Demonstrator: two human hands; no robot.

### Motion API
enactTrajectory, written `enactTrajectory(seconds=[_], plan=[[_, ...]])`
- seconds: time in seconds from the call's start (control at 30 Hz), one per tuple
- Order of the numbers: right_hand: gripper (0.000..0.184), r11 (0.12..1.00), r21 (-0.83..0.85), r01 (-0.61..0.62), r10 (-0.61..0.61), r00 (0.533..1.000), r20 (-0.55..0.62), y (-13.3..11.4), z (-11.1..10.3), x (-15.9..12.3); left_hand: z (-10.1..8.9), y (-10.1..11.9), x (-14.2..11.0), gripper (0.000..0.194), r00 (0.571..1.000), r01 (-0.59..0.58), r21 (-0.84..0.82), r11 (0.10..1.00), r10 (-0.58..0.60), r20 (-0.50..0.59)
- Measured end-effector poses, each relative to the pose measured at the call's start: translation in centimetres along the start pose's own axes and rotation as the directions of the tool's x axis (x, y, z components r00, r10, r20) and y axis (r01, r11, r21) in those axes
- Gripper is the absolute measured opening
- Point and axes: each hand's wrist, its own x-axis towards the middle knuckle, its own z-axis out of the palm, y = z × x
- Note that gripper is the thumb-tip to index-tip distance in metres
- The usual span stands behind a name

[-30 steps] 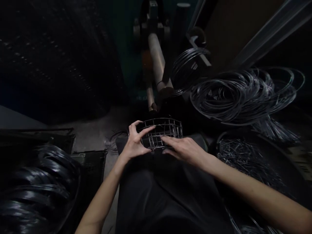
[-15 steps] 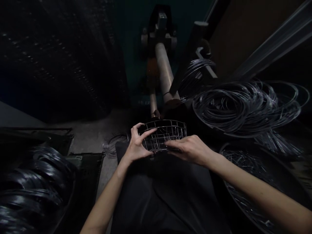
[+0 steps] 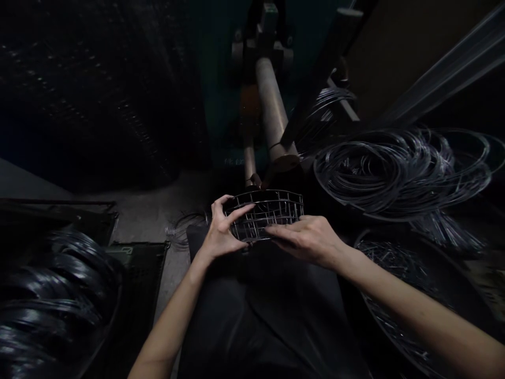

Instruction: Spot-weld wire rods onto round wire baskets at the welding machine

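Observation:
A round wire basket of thin metal rods is held up in front of my body, just below the machine's rods. My left hand grips its left side, with the thumb at the lower rim and the fingers along the upper wires. At the basket's lower right, my right hand is closed with the fingertips against the wires. Whether a small piece is also pinched there, I cannot make out. Just beyond the basket, the machine's thick metal cylinder and a thinner rod point toward me.
To the right, wire rings are heaped in a wide container. Below them a dark round tub holds short wire pieces. Stacked wire coils lie at left beside a dark crate. A slanted dark bar rises behind.
The view has shifted slightly, so the machine appears a little higher and further right. Both hands keep their hold on the wire basket, which has barely moved.

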Motion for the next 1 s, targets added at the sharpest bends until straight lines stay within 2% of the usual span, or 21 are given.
enactTrajectory(seconds=[0.17,0.47,0.7,1.0], plan=[[0.022,0.993,-0.058,0.100,-0.108,0.983,-0.151,-0.2,0.4,-0.2,-0.1,0.1,-0.6,0.078,1.000,0.031,-0.003,1.000,-0.031,0.001],[0.022,0.987,-0.097,0.127,-0.146,0.964,-0.221,0.1,0.5,0.1,-0.1,0.1,-0.3,0.076,0.999,0.035,-0.012,0.999,-0.035,0.012],[0.025,0.989,-0.113,0.096,-0.115,0.978,-0.176,1.5,1.2,0.5,0.4,-0.9,1.1,0.079,0.999,0.042,-0.028,0.999,-0.041,0.018],[0.026,0.997,-0.067,0.049,-0.059,0.986,-0.156,2.4,1.8,1.5,0.0,-1.9,2.0,0.081,0.998,0.063,-0.030,0.998,-0.062,0.031]])
